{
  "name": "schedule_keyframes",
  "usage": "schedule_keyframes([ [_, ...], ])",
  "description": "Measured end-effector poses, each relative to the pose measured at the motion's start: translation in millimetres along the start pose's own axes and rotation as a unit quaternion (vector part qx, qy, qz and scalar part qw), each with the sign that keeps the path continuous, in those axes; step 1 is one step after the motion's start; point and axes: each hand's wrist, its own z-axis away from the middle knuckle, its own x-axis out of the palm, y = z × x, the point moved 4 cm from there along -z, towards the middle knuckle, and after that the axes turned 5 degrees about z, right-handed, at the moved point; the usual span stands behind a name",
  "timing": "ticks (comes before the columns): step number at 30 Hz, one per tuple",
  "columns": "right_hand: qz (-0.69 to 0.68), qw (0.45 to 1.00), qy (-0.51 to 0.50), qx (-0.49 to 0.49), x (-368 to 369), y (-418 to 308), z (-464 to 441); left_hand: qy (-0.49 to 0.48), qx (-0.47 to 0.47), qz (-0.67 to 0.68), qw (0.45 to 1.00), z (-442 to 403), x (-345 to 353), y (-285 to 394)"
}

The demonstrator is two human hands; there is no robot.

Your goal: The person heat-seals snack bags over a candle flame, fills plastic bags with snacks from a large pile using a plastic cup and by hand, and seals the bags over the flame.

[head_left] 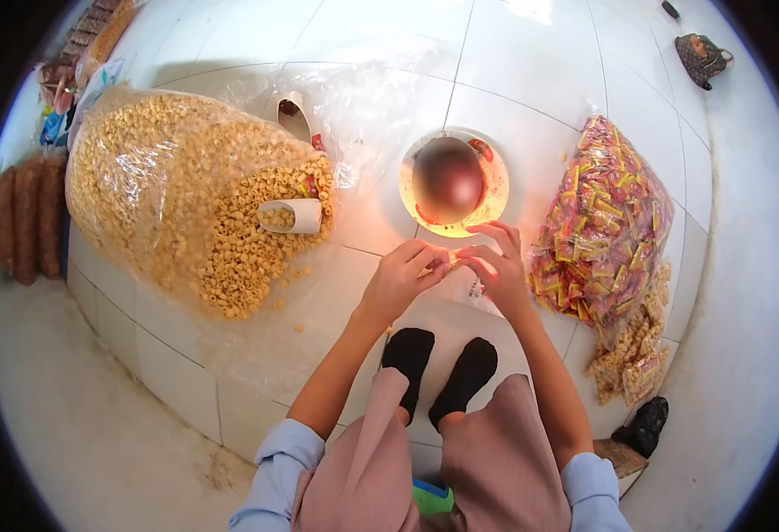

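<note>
The pale tiled floor (514, 62) spreads beneath everything, and the largest thing on it is the clear plastic bag (141, 168) on the left side, bulging with small yellow snack pieces (239, 275) that spill from its mouth. Next in size is the clear bag of red and yellow sachets (598, 222) on the right side, full and tapering at its far end. The person's 2 legs, in pinkish trousers (505, 452), come in from below, with 2 black-socked feet (412, 355) between the 2 bags. Straight ahead of the feet stands the round pale container (412, 204), its rim glowing orange and its middle blurred, so its contents cannot be told. Some clear packets of snack pieces (642, 355) lie beside the near end of the sachet bag. The left hand (398, 279) and the right hand (503, 270) meet just on the near side of the container. The left hand's thumb and fingertips are pinched together at the small plastic piece (451, 257); the right thumb and forefinger close toward it from the other side, while its other fingers are partly spread and bent. The small plastic piece sits between the fingertips, too small and bright to make out fully. Of 2 white scoops, 1 scoop (305, 215) lies on the spilled snack pieces, and the other (294, 115) rests farther off, beside the snack bag.
</note>
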Motion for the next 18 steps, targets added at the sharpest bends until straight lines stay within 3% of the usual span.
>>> schedule_keyframes([
  [2,0.005,1.000,0.003,-0.017,-1.0,11.4,-1.1,0.002,0.008,-0.005,1.000,-1.9,-1.5,1.4],
  [8,-0.031,0.988,0.088,0.119,-28.6,29.2,3.7,0.028,-0.025,0.001,0.999,-1.2,-2.7,-0.6],
  [9,-0.030,0.988,0.088,0.120,-28.5,20.9,1.0,0.025,-0.003,-0.010,1.000,-1.7,-1.8,-0.2],
  [11,-0.038,0.999,0.018,0.011,-19.2,-8.8,-9.1,0.021,0.023,-0.020,0.999,-3.7,0.0,3.5],
  [14,-0.075,0.997,-0.012,0.018,-9.7,16.2,-5.6,-0.006,-0.013,0.002,1.000,-1.8,-0.8,1.6],
  [16,-0.078,0.995,-0.008,0.054,-10.2,33.5,2.3,0.001,-0.058,0.076,0.995,0.3,0.5,-10.4],
  [18,-0.129,0.960,0.054,0.242,-13.3,58.5,13.6,0.019,-0.114,0.135,0.984,2.5,2.2,-22.4],
])
